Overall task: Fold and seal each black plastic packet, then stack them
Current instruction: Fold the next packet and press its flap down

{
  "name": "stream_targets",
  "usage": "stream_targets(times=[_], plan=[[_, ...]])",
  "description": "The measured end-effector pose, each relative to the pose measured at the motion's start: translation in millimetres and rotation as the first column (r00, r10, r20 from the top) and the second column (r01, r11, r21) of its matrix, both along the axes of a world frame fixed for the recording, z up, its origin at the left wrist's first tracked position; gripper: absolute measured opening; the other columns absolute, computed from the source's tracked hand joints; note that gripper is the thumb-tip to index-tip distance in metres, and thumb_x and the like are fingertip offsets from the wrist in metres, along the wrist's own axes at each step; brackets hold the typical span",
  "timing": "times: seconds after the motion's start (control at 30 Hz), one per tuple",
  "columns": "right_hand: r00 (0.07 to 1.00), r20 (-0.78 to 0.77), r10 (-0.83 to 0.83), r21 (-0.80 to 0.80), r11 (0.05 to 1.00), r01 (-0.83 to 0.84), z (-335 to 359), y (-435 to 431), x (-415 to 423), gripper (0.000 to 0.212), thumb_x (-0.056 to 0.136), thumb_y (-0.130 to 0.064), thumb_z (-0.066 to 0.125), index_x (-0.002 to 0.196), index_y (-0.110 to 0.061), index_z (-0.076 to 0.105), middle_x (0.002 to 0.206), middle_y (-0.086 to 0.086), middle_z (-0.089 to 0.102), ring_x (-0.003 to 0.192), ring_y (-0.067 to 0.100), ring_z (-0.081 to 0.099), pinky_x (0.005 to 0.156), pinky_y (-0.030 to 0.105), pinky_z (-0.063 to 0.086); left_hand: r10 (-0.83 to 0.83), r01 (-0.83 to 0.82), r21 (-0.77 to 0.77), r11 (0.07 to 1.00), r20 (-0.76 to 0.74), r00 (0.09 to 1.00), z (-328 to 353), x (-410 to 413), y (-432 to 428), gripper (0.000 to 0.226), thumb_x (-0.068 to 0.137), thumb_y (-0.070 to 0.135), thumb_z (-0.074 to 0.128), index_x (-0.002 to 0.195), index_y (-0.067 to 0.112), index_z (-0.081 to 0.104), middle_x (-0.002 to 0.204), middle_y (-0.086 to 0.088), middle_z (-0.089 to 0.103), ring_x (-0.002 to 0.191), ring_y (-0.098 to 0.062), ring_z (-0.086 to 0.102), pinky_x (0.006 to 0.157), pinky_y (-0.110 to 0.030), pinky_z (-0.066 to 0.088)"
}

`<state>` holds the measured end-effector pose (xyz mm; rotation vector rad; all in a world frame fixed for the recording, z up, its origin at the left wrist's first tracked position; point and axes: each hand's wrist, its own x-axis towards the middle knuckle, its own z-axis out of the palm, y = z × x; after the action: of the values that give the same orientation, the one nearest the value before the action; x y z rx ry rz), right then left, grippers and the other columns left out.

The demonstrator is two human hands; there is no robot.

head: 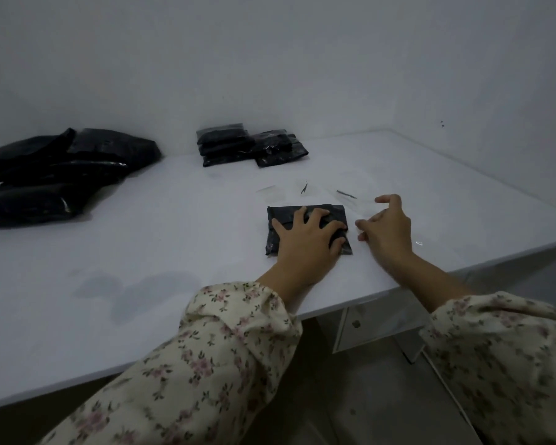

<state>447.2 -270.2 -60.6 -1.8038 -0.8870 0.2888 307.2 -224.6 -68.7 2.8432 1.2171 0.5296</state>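
Note:
A folded black plastic packet (281,216) lies on the white table (174,252) near its front edge. My left hand (305,242) presses flat on it with fingers spread. My right hand (385,226) hovers just right of the packet, fingers loosely curled, seemingly pinching a thin clear strip; the strip is hard to make out. Two low stacks of folded packets (251,144) sit at the back centre. A loose pile of bulkier black packets (58,175) lies at the back left.
Several clear strips and small dark scraps (345,194) lie scattered behind the packet. White walls close the table at the back and right. The table's front edge runs diagonally under my forearms, with a drawer unit (357,326) below.

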Motion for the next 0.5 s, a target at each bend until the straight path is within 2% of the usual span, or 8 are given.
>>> stream_targets(times=[0.07,0.17,0.27,0.33,0.4,0.5], plan=[[0.995,-0.016,0.096,-0.07,0.993,-0.097,6,-9,7,0.047,0.078,0.002,0.071,0.115,-0.012,0.046,0.075,0.009,0.061,0.066,0.017,0.061,0.067,0.03,0.052,-0.033,0.033,0.008,0.999,0.01,0.999,-1,2,-12,0.037,0.098,0.047,0.035,0.132,0.038,0.047,0.147,0.005,0.034,0.139,-0.029,0.021,0.101,-0.073,0.015],[0.969,0.05,0.244,-0.245,0.943,-0.225,20,-22,24,0.052,0.075,0.004,0.072,0.12,-0.011,0.049,0.084,0.011,0.065,0.072,0.018,0.059,0.072,0.033,0.05,-0.057,0.056,0.02,0.998,0.021,0.998,-1,6,-28,0.037,0.098,0.046,0.035,0.132,0.038,0.047,0.146,0.004,0.034,0.138,-0.029,0.022,0.101,-0.074,0.015],[0.872,0.214,0.44,-0.515,0.809,-0.282,34,-35,37,0.039,0.079,-0.007,0.074,0.116,-0.013,0.063,0.109,0.009,0.065,0.09,0.019,0.057,0.08,0.029,0.044,-0.063,0.063,0.028,0.998,-0.005,0.998,0,8,-40,0.037,0.098,0.047,0.034,0.132,0.039,0.046,0.147,0.004,0.033,0.138,-0.028,0.021,0.101,-0.074,0.015],[0.779,0.318,0.54,-0.661,0.715,-0.226,38,-42,45,0.033,0.084,-0.016,0.07,0.117,-0.019,0.066,0.123,0.003,0.06,0.106,0.021,0.055,0.092,0.033,0.042,-0.066,0.066,0.031,0.997,-0.004,0.998,0,7,-44,0.037,0.098,0.047,0.035,0.132,0.039,0.047,0.146,0.004,0.033,0.138,-0.028,0.021,0.101,-0.075,0.016],[0.684,0.417,0.599,-0.741,0.66,-0.126,41,-47,48,0.032,0.089,-0.019,0.065,0.12,-0.026,0.063,0.128,-0.003,0.057,0.117,0.02,0.05,0.097,0.037,0.035,-0.067,0.066,0.031,0.997,0.009,0.998,-1,6,-48,0.036,0.098,0.046,0.036,0.13,0.039,0.049,0.146,0.003,0.035,0.138,-0.029,0.022,0.101,-0.075,0.015],[0.561,0.545,0.623,-0.743,0.669,-0.02,44,-52,47,0.034,0.092,-0.009,0.052,0.117,-0.029,0.063,0.121,-0.005,0.06,0.114,0.018,0.05,0.094,0.035,0.029,-0.059,0.059,0.044,0.997,0.017,0.998,-2,6,-53,0.035,0.098,0.046,0.038,0.13,0.037,0.051,0.145,0.003,0.036,0.137,-0.029,0.023,0.101,-0.075,0.016]])
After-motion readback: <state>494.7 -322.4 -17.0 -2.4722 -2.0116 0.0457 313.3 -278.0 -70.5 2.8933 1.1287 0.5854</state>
